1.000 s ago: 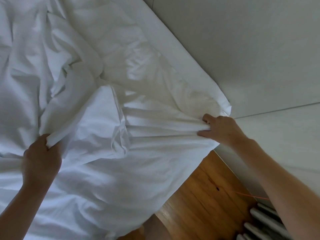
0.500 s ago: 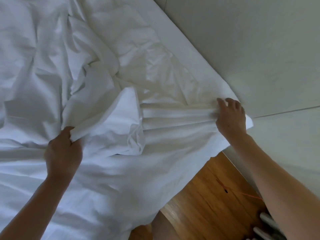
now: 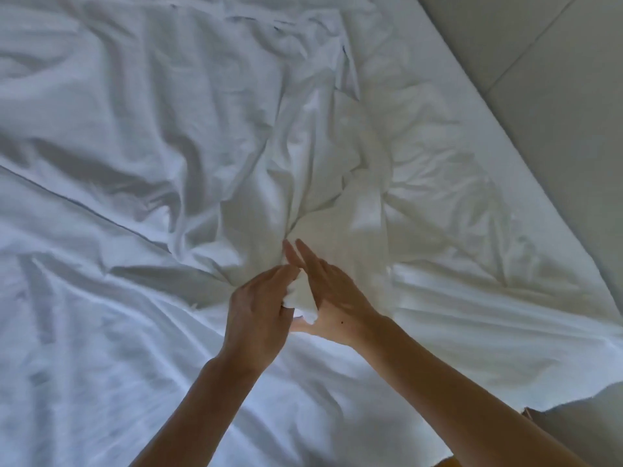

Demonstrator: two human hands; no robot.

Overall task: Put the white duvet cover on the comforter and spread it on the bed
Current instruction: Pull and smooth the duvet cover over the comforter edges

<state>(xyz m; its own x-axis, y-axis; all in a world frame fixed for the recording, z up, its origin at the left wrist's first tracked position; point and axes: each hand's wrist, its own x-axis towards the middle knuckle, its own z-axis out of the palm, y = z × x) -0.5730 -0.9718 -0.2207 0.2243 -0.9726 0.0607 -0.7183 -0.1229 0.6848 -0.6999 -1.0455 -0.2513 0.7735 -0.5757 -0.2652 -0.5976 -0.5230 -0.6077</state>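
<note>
The white duvet cover (image 3: 168, 163) lies crumpled over most of the bed, with a seam line running across its left part. Both hands meet near the middle of the view. My left hand (image 3: 259, 315) grips a small bunched corner of white fabric (image 3: 305, 299). My right hand (image 3: 332, 298) lies beside that corner with its fingers straight, touching it from the right. A creamier layer of bedding (image 3: 421, 183), possibly the comforter, shows to the right of the hands. What lies under the cover is hidden.
A pale wall panel (image 3: 556, 112) runs along the right side of the bed. The bed's edge (image 3: 526, 163) slants from upper middle to lower right. A sliver of wooden floor (image 3: 445, 462) shows at the bottom right.
Both hands came together at the middle. My right hand let go of the bedding's right edge and moved left. My left hand carried its fabric corner right. The view swung left, onto the bed.
</note>
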